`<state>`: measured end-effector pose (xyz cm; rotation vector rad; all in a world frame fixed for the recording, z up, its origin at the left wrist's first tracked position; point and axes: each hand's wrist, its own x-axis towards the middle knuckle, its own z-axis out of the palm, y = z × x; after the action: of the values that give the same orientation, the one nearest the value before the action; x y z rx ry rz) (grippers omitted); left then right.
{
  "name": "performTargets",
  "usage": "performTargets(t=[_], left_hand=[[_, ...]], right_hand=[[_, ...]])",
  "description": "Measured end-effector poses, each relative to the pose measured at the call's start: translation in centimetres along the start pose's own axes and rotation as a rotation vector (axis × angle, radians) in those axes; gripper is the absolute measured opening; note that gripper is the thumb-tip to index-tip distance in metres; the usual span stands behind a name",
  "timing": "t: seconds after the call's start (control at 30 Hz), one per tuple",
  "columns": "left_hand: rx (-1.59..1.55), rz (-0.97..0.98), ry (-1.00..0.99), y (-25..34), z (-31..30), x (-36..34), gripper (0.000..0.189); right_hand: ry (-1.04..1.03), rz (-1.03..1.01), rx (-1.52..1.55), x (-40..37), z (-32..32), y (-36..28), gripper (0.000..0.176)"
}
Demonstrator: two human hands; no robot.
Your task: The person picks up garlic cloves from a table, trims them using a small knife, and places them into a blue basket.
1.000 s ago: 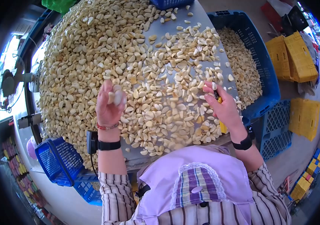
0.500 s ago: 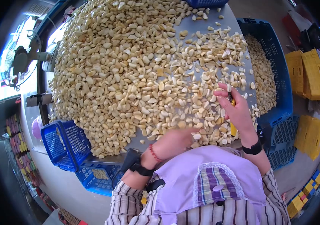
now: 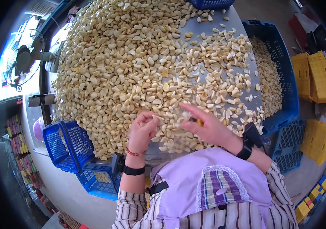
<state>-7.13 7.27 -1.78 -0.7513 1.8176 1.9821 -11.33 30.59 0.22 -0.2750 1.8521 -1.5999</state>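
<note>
Peeled garlic cloves (image 3: 113, 72) lie heaped across the metal table (image 3: 199, 26), thick on the left and thinner toward the right. Near the table's front edge, my left hand (image 3: 142, 131) is closed, pinching one garlic clove (image 3: 156, 117) between thumb and fingertips. My right hand (image 3: 205, 124) is just to its right, over the cloves, thumb and forefinger apart. A small yellow-handled tool (image 3: 200, 122) is tucked in that hand, mostly hidden by the fingers. By its fingertips is a whitish blur, perhaps a clove.
A blue crate (image 3: 285, 65) with more cloves stands against the table's right side. Blue baskets (image 3: 61, 147) are at the front left, another basket (image 3: 212, 3) at the far edge. Yellow crates (image 3: 315, 76) stand farther right. A fan (image 3: 25, 61) is at the left.
My right hand has moved left and toward me from the right side of the cloves, keeping the yellow-handled tool. My left hand has shifted left and now pinches a clove.
</note>
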Motion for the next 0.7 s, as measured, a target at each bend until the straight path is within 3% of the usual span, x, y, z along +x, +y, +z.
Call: performTargets(t=[0.07, 0.1, 0.17, 0.2, 0.23, 0.3, 0.33, 0.37, 0.43, 0.6, 0.67, 0.7], left_hand=[[-0.282, 0.057, -0.207, -0.6, 0.3, -1.0, 0.013], [-0.281, 0.059, -0.203, -0.6, 0.4, -1.4, 0.013], [-0.798, 0.024, -0.497, -0.2, 0.8, -2.0, 0.012], [-0.684, 0.109, -0.316, -0.5, 1.1, -2.0, 0.013], [-0.684, 0.11, -0.316, -0.7, 0.7, -1.4, 0.013], [0.478, 0.37, 0.128, -0.5, -0.5, 0.8, 0.018], [0.896, 0.402, 0.298, 1.4, -0.3, 0.9, 0.019], [0.895, 0.4, 0.3, 1.7, -0.5, 2.1, 0.019], [1.351, 0.719, 0.349, 1.3, -0.8, 4.5, 0.015], [1.515, 0.631, 0.261, 1.8, -1.0, 5.6, 0.016], [0.872, 0.27, 0.012, 2.1, -1.6, 5.4, 0.018], [0.876, 0.272, 0.001, 2.4, -1.1, 4.7, 0.018]], right_hand=[[-0.133, -0.1, -0.049, 0.0, 0.5, 0.6, 0.066], [-0.137, -0.103, -0.049, -0.1, 0.5, 0.1, 0.066], [-0.157, -0.116, -0.073, -0.3, 0.4, -0.5, 0.066], [-0.136, -0.101, -0.043, -0.1, 0.2, -0.3, 0.062], [-0.136, -0.101, -0.044, -0.2, -0.1, -0.5, 0.062], [-0.056, 0.112, 0.173, -0.3, -1.0, -1.4, 0.059], [-0.059, 0.114, 0.172, -0.3, -1.4, -1.2, 0.059], [-0.041, 0.202, 0.211, -0.1, -1.6, -0.7, 0.058], [-0.026, 0.286, 0.247, 0.0, -1.5, -0.1, 0.057], [0.008, 0.238, 0.237, -0.2, -1.3, -0.2, 0.055], [0.025, 0.156, 0.185, -0.2, -1.0, -0.6, 0.055], [0.037, 0.083, 0.127, -0.4, -1.0, -0.6, 0.055]])
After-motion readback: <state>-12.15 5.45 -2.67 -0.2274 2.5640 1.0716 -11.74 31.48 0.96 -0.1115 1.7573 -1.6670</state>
